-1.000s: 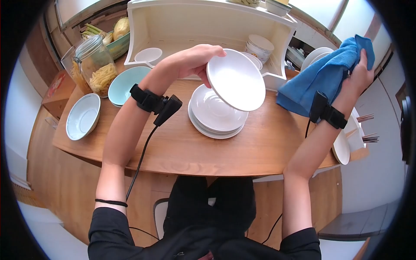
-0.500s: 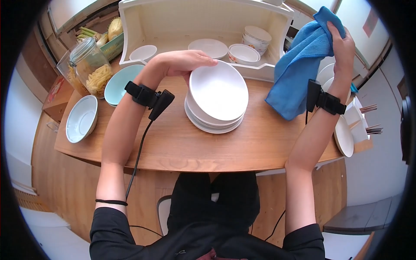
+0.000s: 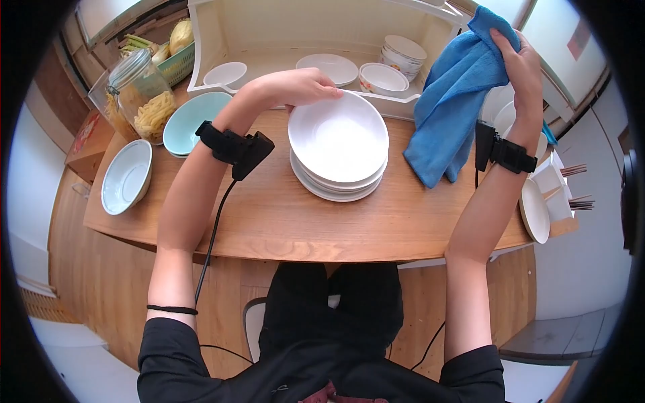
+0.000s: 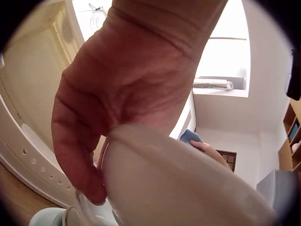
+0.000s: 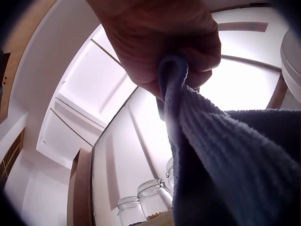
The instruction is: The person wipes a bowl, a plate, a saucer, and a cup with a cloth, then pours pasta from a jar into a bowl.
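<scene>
My left hand (image 3: 293, 89) pinches the far rim of a white bowl (image 3: 338, 141), thumb on the inner side and fingers underneath. In the left wrist view the bowl (image 4: 178, 179) hangs tilted below the palm, the fingers curled behind its edge. Below it in the head view is a stack of white plates (image 3: 334, 195), mostly covered by the bowl. At the right, my right hand (image 3: 525, 70) grips a blue cloth (image 3: 451, 101) near its top corner, and the cloth hangs down in folds. The right wrist view has the cloth (image 5: 225, 155) bunched in the curled fingers.
A white shelf unit (image 3: 269, 54) with bowls and a plate stands at the back. To the left are pale blue bowls (image 3: 195, 124), a pasta jar (image 3: 144, 91) and a green vegetable basket (image 3: 178, 67). Dishes and a chopstick holder (image 3: 552, 183) stand at the right edge.
The bowl has moved left and lower over the plate stack in my left hand. My right hand has risen and moved left, taking the blue cloth along, which now hangs longer.
</scene>
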Available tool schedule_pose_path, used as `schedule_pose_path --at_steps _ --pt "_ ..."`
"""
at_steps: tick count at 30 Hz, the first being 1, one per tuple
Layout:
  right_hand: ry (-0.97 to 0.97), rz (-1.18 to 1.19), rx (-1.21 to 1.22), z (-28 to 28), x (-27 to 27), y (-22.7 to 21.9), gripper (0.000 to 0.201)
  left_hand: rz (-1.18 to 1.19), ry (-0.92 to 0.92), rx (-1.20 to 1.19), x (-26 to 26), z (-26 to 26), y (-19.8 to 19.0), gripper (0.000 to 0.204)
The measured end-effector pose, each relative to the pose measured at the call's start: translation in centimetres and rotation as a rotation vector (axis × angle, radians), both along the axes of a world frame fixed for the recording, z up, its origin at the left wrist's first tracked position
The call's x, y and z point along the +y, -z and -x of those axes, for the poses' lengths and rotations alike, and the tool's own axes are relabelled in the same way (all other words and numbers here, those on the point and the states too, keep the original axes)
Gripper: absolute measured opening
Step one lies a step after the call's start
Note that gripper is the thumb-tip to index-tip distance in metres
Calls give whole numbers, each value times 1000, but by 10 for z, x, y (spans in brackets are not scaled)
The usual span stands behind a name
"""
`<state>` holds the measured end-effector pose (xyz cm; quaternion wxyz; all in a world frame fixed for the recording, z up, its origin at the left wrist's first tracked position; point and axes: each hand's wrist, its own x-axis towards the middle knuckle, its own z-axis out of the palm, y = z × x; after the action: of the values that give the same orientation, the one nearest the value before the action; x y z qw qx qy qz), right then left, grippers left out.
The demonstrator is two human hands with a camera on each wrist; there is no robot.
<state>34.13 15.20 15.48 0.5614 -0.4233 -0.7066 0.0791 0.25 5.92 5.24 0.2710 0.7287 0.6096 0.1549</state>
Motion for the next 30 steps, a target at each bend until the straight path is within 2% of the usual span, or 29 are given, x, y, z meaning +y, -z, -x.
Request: schedule_pose_path --at_steps 5,9,16,18,23,30 --pt "-45 92 -137 1 2 1 47 33 -2 31 -9 -3 -8 48" --pt "-48 79 -160 1 2 3 45 38 27 38 -8 -1 -8 46" --pt "-86 199 -148 -2 0 7 48 23 42 -2 -4 7 -3 46" --pt "-106 194 -151 -4 2 8 49 110 102 116 -6 8 -6 42" --pt "-17 144 -162 -1 -8 6 42 161 166 97 -5 11 -2 36" --pt "164 99 -342 19 -72 -10 35 126 151 74 -12 3 -7 34"
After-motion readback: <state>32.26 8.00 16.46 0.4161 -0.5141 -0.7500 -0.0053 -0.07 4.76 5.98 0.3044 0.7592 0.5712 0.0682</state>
